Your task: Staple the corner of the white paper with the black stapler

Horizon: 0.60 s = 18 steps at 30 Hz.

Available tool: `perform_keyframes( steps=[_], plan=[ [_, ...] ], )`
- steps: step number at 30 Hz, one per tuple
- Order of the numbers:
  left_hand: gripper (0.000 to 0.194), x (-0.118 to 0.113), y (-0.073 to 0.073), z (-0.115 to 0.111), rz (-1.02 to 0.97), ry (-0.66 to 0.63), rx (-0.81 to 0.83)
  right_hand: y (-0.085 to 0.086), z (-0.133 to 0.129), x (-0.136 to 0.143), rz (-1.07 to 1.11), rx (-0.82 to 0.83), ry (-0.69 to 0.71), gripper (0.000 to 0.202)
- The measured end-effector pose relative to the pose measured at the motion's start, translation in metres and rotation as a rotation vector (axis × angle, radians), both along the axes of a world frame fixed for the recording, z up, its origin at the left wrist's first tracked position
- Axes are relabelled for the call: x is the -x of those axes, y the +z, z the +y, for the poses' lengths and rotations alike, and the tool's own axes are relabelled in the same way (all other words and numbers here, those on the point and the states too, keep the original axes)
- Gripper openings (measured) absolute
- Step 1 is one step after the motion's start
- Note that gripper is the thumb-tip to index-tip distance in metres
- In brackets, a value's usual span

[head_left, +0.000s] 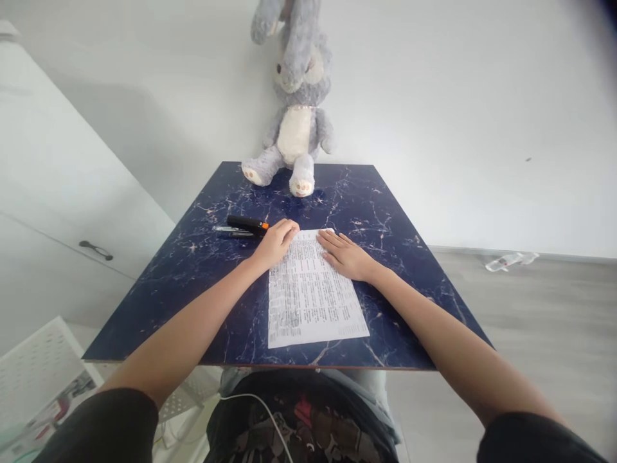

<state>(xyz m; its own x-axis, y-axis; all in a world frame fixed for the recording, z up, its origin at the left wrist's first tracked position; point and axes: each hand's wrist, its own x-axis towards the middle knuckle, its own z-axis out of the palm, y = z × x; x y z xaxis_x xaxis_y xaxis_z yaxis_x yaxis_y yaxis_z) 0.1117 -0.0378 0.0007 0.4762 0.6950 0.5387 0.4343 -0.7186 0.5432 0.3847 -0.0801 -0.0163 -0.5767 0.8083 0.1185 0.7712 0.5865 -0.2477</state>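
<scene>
A printed white sheet of paper [315, 302] lies flat on the dark blue marbled table [231, 334]. At its top left corner is my left hand [278, 243], its fingers bent and close together; whether they grip the edge is hidden. My right hand [349, 257] rests palm down on the sheet's top right part, fingers stretched out. Just left of my left hand lies a black stapler [245, 224] with an orange tip.
A grey plush rabbit [296, 128] sits at the table's far edge against the wall. White perforated baskets [41, 370] stand low on the left, near a white cabinet [62, 193]. Clear plastic [511, 260] lies on the floor at right.
</scene>
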Motion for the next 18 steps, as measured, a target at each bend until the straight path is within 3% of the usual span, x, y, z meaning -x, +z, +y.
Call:
perform_keyframes(
  steps=[6, 13, 15, 18],
  plan=[
    [0.020, 0.003, -0.010, 0.008, -0.018, -0.051, 0.086, -0.002, 0.001, 0.000, 0.015, 0.000, -0.003, 0.062],
    [0.020, 0.003, -0.006, 0.001, -0.103, -0.083, 0.195, 0.009, 0.010, 0.007, 0.023, -0.022, 0.024, 0.049],
    [0.018, 0.003, -0.004, -0.001, -0.097, -0.115, 0.193, 0.017, 0.013, 0.019, 0.052, -0.088, 0.006, 0.040],
    [0.019, 0.003, -0.004, -0.001, -0.042, -0.100, 0.145, 0.024, 0.015, 0.041, 0.287, -0.251, -0.105, 0.030]
  ],
)
